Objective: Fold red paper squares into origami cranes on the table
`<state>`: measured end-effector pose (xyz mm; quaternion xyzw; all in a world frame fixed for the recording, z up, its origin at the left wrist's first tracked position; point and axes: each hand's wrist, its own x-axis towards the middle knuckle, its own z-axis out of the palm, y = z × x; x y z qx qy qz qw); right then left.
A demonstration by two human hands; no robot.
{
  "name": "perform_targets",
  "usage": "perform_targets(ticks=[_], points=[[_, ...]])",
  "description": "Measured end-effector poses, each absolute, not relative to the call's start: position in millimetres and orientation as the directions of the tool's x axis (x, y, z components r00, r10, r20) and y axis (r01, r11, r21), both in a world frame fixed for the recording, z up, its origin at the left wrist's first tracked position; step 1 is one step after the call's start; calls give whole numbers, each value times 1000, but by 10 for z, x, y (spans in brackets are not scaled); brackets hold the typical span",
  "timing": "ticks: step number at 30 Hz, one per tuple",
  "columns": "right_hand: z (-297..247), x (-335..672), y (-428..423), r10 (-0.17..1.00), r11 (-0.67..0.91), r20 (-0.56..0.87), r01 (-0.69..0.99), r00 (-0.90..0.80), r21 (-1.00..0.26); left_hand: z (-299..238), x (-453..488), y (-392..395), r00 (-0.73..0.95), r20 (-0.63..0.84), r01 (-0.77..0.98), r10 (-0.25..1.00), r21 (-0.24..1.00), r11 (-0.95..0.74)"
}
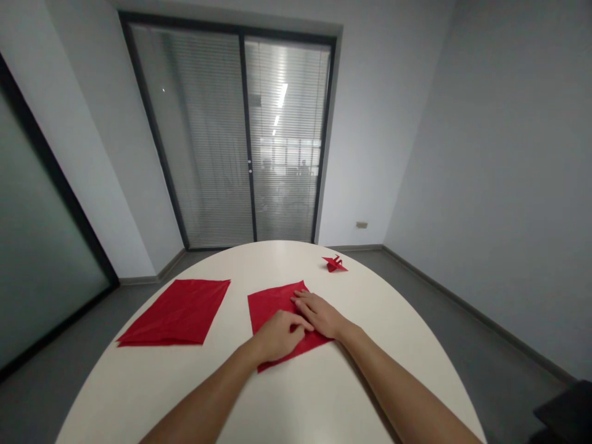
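Note:
A red square of paper lies on the round table in front of me, slightly turned. My right hand rests flat over its right side, fingers stretched toward the far edge. Curled over the paper's middle and near part is my left hand. Its index finger and thumb come together on the paper close to my right palm, and the other fingers are folded under. Both hands hide much of the sheet's centre and right side.
A stack of red paper lies on the left of the white round table. A folded red paper crane stands near the far right edge. Beyond are a glazed partition with blinds and a dark object at lower right.

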<state>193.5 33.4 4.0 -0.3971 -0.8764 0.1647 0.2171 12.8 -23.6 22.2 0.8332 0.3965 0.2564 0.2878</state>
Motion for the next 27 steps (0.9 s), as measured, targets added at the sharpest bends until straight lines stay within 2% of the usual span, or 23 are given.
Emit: perform_targets(ticks=[2,4,8,10,12,15,18,22,27], points=[[27,1964,337,752,652,252,633,-609,-417,184,23,-144,378,299,616,876,625,-479],[26,1964,321,745,662,234,654,-624,-366,105,-67,-68,330,358,717,874,507,-478],[60,1933,275,823,564,125,772,-554,-292,-32,-120,-23,293,206,861,934,368,-351],[77,1920,262,864,502,107,828,-492,-250,-49,-75,-49,314,181,871,932,337,-359],[75,1905,257,875,483,148,846,-460,-227,-44,-8,-86,346,166,865,924,325,-382],[24,1869,262,843,537,203,797,-498,-274,-37,73,-123,397,155,842,905,331,-426],[-43,1832,271,836,547,160,775,-525,-316,-47,76,-109,412,154,842,898,313,-440],[-43,1821,271,869,491,107,818,-483,-300,-58,0,-33,350,132,893,928,254,-372],[44,1835,248,924,378,58,882,-377,-280,-46,-49,15,192,130,965,973,158,-211]])
